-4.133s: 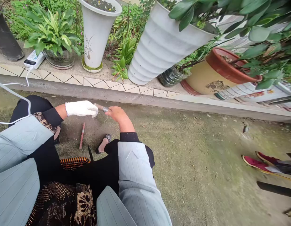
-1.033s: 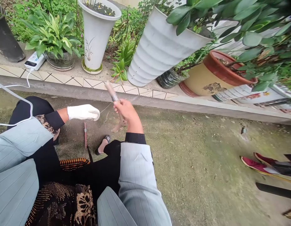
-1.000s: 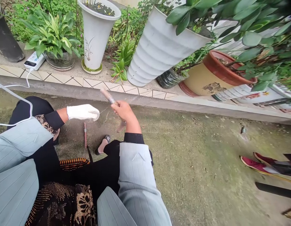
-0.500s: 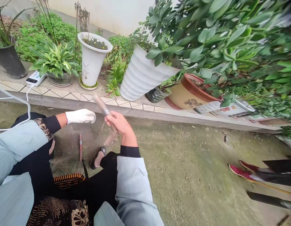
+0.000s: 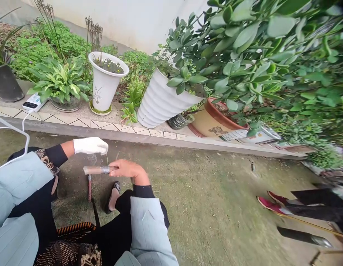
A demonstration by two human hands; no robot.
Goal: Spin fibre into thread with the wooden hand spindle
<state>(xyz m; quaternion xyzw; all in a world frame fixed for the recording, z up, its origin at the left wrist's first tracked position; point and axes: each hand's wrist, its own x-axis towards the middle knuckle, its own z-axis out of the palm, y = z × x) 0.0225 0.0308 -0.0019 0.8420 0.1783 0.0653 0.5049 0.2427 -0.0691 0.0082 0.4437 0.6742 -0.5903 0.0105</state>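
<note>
My left hand (image 5: 90, 145), in a white glove, is closed in a pinch on a thin wire (image 5: 107, 159) that runs down to a stick. My right hand (image 5: 128, 169) grips that short wooden stick (image 5: 94, 170), held level and pointing left, with wire wound round its middle (image 5: 105, 170). Both hands are above the concrete ground in front of my knees. A second reddish stick (image 5: 89, 187) lies on the ground below them, near my sandalled foot (image 5: 113, 193).
A tiled ledge (image 5: 105, 125) carries a white vase pot (image 5: 105, 85), a ribbed white pot (image 5: 160, 101), a terracotta pot (image 5: 213, 123) and a power bank (image 5: 33, 103) with a white cable (image 5: 16, 129). Another person's red shoes (image 5: 274, 203) are at the right.
My right hand has swung the stick down from pointing up-left to lying level, pointing left under the gloved hand. The camera has tilted up, showing more plants and wall.
</note>
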